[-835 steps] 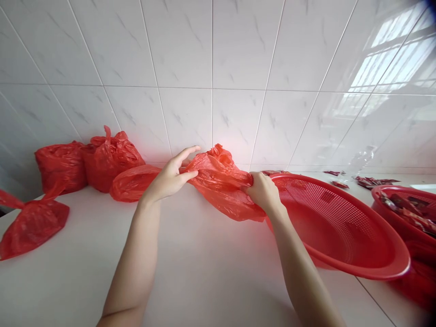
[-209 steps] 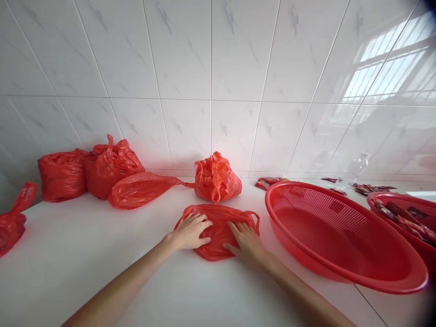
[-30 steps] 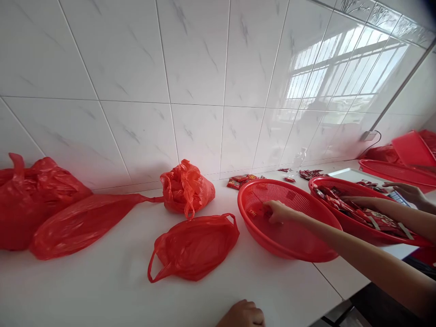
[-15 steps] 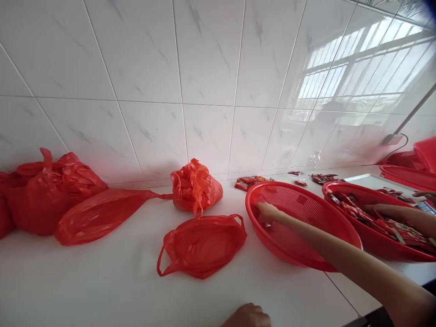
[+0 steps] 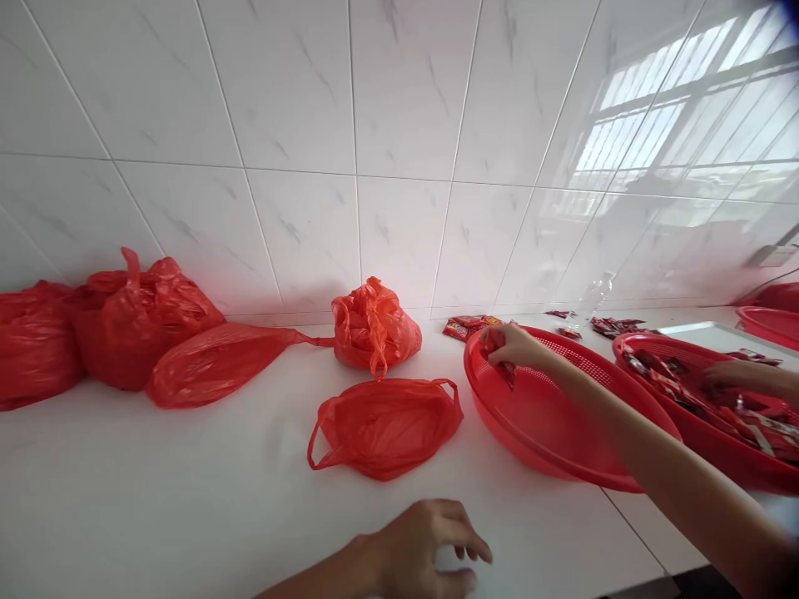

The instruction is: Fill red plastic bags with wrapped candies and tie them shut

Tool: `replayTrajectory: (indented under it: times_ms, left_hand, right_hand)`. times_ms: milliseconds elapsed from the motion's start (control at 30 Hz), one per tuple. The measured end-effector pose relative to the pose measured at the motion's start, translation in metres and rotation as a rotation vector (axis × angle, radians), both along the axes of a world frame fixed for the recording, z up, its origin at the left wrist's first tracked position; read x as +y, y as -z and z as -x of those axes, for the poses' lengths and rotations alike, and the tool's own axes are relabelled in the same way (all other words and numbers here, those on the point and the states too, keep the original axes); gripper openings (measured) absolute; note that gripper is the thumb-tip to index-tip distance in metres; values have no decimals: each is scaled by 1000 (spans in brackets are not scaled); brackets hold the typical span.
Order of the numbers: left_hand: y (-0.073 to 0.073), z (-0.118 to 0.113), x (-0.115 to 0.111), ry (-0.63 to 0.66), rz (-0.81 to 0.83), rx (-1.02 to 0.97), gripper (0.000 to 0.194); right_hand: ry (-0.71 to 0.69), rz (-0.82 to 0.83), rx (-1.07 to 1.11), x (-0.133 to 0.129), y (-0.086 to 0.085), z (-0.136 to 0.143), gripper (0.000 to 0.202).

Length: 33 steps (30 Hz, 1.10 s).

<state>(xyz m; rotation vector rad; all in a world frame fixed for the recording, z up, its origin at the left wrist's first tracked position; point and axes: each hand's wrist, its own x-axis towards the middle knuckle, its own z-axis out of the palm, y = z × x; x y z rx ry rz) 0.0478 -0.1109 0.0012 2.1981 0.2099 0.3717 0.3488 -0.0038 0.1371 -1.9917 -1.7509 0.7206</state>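
Observation:
My right hand (image 5: pixel 515 345) is at the left rim of a red plastic basket (image 5: pixel 562 433) with a perforated upper wall. Its fingers are closed on small red snack packets (image 5: pixel 508 374), partly covered by the fingers; how many I cannot tell. Low in the view, my left hand (image 5: pixel 430 545) hovers over or rests on the white counter, fingers loosely curled and apart, holding nothing. Beyond it lies a thin red plastic bag (image 5: pixel 387 428) with its mouth spread and handles out to both sides. A full red bag (image 5: pixel 374 324) stands behind that one.
Bulging red bags (image 5: pixel 143 333) and a flattened red bag (image 5: pixel 218 366) lie at the left. Loose packets (image 5: pixel 465 326) and a clear bottle (image 5: pixel 598 291) are by the tiled wall. At the right, another person's hand (image 5: pixel 733 374) is in a second basket (image 5: pixel 630 345) filled with packets.
My right hand has risen from inside the basket to its rim, now with packets in it. My left hand has come further into view and its fingers have opened. The view has shifted left.

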Motion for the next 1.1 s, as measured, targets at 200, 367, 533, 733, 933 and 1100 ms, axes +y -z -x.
replayTrajectory:
  times_ms: [200,367,533,733,933,1100]
  left_hand:
    - [-37,44,21,-427,-151,44,32]
    - [-26,67,32,-543,-250,203,32]
    - [-21,82,35,-597,-296,193,35]
    - [-24,89,37,-513,-323,222,43]
    - [-49,97,39,-445,-263,217,33]
    - [-78,108,56,-561,-288,177,34]
  right_hand:
    - [-293,-68,341,-11,-31,76,44]
    - [-547,-174,25,3,16,147,35]
    - [-570,-178,-66,11,41,168,31]
    - [-696,-135,36,6,45,179,28]
    - [-680,-119,77,7,53,180,29]
    - [-720,-154,213,2,45,180,41]
